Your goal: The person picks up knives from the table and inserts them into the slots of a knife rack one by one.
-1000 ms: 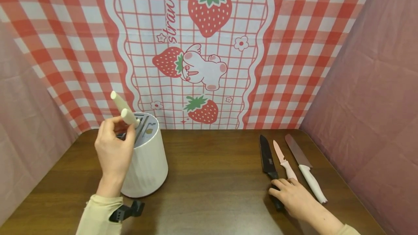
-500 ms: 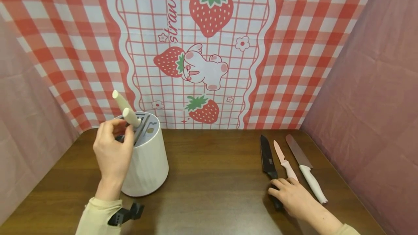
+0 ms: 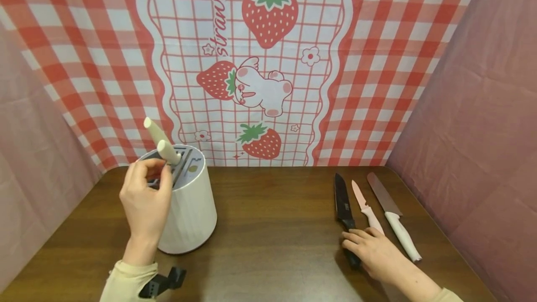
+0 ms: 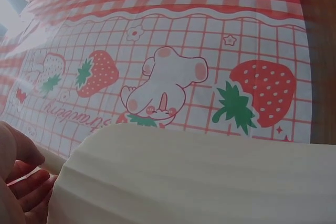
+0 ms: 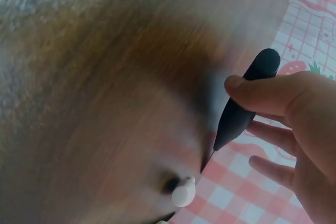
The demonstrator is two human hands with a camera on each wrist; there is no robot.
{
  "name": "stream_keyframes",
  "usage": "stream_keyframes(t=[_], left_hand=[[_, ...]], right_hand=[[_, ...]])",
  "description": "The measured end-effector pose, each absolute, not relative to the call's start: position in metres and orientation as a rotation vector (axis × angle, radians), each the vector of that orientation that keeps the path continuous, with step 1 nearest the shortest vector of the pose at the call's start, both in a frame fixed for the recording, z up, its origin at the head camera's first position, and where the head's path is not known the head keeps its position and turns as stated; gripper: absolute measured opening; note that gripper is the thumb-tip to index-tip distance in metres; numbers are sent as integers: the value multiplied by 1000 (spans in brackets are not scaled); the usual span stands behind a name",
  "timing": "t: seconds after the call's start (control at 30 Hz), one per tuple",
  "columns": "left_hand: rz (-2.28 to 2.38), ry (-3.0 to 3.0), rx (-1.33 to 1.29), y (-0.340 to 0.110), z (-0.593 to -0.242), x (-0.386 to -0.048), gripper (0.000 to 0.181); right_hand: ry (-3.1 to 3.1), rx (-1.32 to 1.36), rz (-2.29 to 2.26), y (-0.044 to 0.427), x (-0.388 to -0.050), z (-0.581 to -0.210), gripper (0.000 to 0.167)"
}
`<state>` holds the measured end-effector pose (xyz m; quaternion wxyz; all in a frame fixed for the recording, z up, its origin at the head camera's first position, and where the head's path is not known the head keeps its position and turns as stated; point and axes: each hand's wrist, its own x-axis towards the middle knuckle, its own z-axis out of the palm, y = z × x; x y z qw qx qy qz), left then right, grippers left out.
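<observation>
Head view: two knives (image 3: 169,151) in our knife block (image 3: 193,218), three (image 3: 359,197) out; right hand (image 3: 373,250) pinches black knife (image 3: 343,205), left hand (image 3: 144,199), can't tell.

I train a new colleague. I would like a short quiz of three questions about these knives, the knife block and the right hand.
1. True or false: in the head view, the pink-bladed knife lies between the black knife and the white-handled knife.
2. How many cream handles show above the knife block? a) one b) two c) four
3. Which part of the black knife does the right hand hold?

Key:
1. True.
2. b) two.
3. The black handle, between thumb and fingers.
</observation>
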<state>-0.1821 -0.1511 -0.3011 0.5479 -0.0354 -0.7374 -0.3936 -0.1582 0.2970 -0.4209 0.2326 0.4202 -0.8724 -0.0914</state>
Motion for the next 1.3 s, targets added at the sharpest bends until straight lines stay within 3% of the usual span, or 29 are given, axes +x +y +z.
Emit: stream_keyframes(t=[0.93, 1.17, 1.3], left_hand=[[-941, -1599, -261, -137, -306, -175, 9], [-914, -1616, -311, -132, -307, -170, 9], [-903, -1618, -345, -129, -309, -169, 9]], right_hand=[[-2191, 1290, -224, 293, -164, -417, 50], [-2165, 1279, -190, 291, -165, -417, 31], [-2154, 1248, -171, 289, -165, -416, 49]])
